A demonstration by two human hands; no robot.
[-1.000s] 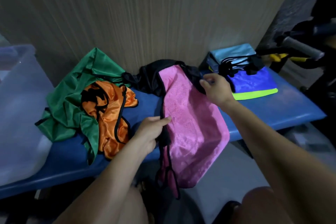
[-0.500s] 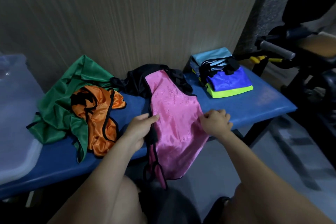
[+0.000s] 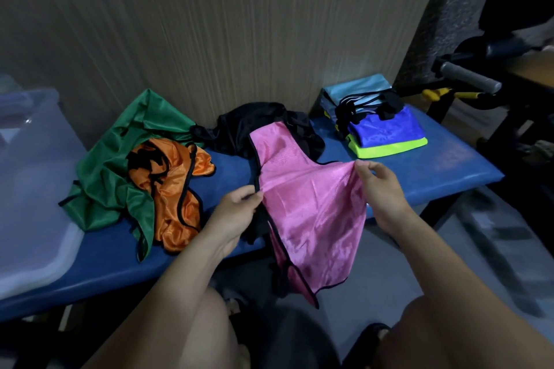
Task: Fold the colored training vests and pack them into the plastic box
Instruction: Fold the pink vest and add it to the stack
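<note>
A pink vest with black trim lies across the front of the blue bench and hangs over its edge. My left hand pinches its left edge at the black trim. My right hand pinches its right edge and holds that side lifted. A black vest lies bunched behind the pink one. A crumpled green vest and an orange vest lie to the left. The clear plastic box stands at the far left of the bench.
A stack of folded vests, light blue, dark blue and neon yellow with black straps on top, sits at the bench's right end. A wood-grain wall runs behind. A black frame with a grey handle stands to the right. My knees are below.
My right hand came down from the vest's top corner to its right edge and now lifts it outward, spreading the pink vest wider. My left hand kept its grip.
</note>
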